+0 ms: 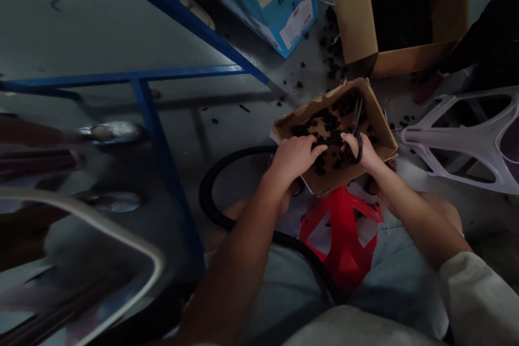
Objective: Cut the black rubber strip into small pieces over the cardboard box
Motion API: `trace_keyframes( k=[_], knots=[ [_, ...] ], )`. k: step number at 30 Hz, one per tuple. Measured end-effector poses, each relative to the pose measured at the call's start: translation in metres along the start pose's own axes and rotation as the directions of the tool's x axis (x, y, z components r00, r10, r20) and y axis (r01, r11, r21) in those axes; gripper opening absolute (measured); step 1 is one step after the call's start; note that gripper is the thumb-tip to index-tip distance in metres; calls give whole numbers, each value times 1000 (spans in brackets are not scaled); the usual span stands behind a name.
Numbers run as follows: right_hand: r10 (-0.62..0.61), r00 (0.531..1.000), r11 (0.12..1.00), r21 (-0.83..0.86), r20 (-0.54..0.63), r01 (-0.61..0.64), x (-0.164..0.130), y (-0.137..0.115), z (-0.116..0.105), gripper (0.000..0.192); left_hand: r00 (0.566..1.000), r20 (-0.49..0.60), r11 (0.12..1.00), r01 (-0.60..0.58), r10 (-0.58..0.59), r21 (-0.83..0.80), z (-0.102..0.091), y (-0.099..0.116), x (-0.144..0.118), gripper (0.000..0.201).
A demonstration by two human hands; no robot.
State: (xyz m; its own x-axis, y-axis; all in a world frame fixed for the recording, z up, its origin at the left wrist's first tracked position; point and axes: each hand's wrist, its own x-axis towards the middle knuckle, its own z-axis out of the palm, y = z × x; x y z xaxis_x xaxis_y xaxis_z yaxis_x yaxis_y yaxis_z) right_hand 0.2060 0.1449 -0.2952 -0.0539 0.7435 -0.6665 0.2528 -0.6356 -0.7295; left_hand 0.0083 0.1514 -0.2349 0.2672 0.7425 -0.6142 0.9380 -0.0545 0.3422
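Two hands (294,158) in box (383,127), scissors (357,135)

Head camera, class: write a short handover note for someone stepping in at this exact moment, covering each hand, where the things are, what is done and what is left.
Left hand: fingers reach into the small cardboard tray, on the small black pieces.
Right hand: holds black scissors over the tray, blades pointing away.
The tray rests on a red stool between the knees.
Done: cannot tell how many pieces are handled.
Left: many pieces lie in the tray; more are scattered on the floor near the brown box and blue box.
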Motion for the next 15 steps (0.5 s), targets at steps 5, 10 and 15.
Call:
trace_keyframes(
  k=[5, 10, 15],
  knots=[
    [-50, 994, 994, -97, 99, 59, 0, 1, -3, 35, 977, -191, 995, 96, -93, 6, -4, -1, 0, 52],
    [-21, 987, 924, -373, 162, 81, 2, 12, -6, 30, 915, -337, 975, 211, -222, -70, -5, -5, 0, 48],
    [-31, 978, 866, -483, 205, 129, -1, 9, -4, 27, 882, -389, 964, 241, -266, -111, -4, -6, 0, 39]
  ],
)
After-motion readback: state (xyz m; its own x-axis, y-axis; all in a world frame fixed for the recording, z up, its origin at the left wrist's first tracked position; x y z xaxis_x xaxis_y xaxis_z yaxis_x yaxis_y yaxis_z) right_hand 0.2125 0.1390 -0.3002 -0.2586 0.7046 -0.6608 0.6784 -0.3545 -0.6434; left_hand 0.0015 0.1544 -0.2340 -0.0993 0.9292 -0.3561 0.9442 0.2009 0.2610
